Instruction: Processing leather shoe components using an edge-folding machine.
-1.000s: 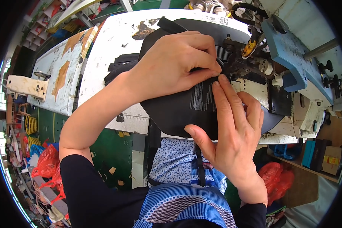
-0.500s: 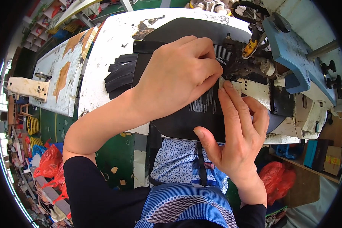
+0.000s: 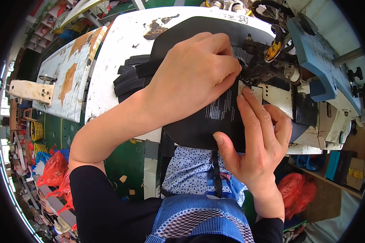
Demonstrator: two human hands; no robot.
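A flat black panel (image 3: 190,135) with rows of grey printed lines lies on the white table, partly under the sewing machine head (image 3: 267,67). My left hand (image 3: 198,73) reaches across the panel, its thumb and fingers pinched together close to the needle area; what they hold is hidden. From beneath that hand a black strip (image 3: 147,69) sticks out to the left. My right hand (image 3: 259,141) lies on the near right part of the panel with fingers stretched out and thumb apart. Its fingertips touch beside the pale metal plate (image 3: 257,94).
Several black strips (image 3: 129,83) are piled left of the panel on the white tabletop (image 3: 109,52). The machine's blue arm (image 3: 312,60) rises at the right. Another worn table (image 3: 65,77) stands farther left. Red plastic bags (image 3: 294,188) hang below, right.
The free end of the black strip at the left has swung nearer to me. The panel has shifted slightly, and both hands remain in nearly the same pose beside the machine.
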